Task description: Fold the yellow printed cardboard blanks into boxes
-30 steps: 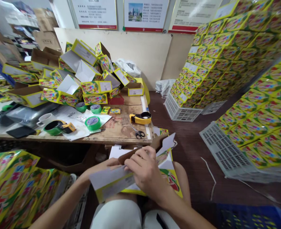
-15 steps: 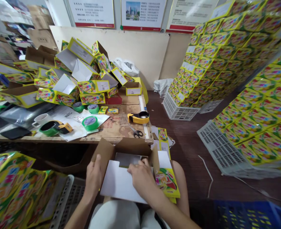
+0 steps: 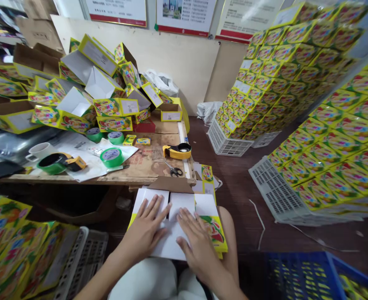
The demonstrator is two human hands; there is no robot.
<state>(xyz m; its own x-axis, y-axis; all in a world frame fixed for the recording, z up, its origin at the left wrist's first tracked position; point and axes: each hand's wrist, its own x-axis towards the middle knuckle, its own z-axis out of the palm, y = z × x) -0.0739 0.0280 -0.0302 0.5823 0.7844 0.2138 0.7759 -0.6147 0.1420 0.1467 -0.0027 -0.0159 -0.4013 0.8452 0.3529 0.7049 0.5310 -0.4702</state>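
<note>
I sit at the near side of a cluttered worktable [image 3: 144, 168], and a carton [image 3: 168, 249] rests on my lap, just in front of the table's right end. My left hand [image 3: 142, 232] and right hand [image 3: 199, 246] lie flat on its white panels, fingers spread, neither one grasping anything. The folding looks partly done: the white panels are down, with a narrow dark gap between two of them, while a brown flap [image 3: 171, 184] on the edge nearest the table is not yet turned over. I see no tape on the carton, though my hands cover much of it and I cannot tell how flat it lies beneath them. On the table's right end are scissors [image 3: 175, 171] and a yellow tape dispenser [image 3: 176, 153]; on its left, open boxes [image 3: 108, 107] are heaped. Right of the table, printed boxes [image 3: 273, 79] stand stacked high
</note>
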